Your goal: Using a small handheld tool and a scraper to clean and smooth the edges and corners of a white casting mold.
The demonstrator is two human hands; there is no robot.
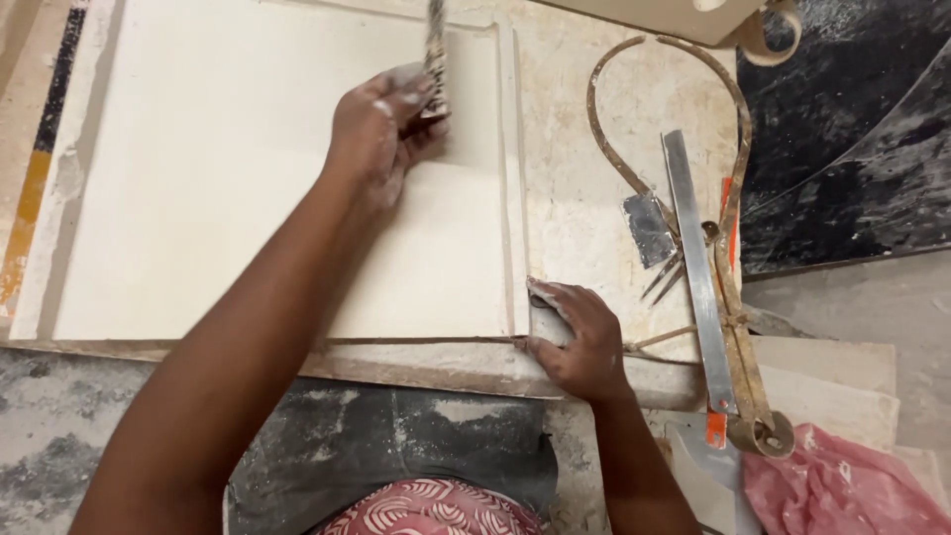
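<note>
Upper centre of the frame: left hand [381, 124] closed around a plaster-caked stick-like tool [435, 54], held upright, its lower end hidden behind the fingers, apparently meeting the flat cream plaster slab [228, 178]. Lower centre: right hand [575, 337] open, fingers pressed on the slab's raised right-hand corner edge, probably steadying it. Right of the slab lie large rusty curved calipers [733, 159] and a long steel ruler [698, 267]; pink cloth [842, 490] lower right.

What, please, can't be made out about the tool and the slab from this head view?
- Thin speckled tool in the left hand: motion-blurred, its top cut off by the frame edge.
- Large cream plaster slab: its far end is out of frame.
- Right hand at the slab's corner: its fingertips curl under, contact unclear.
</note>
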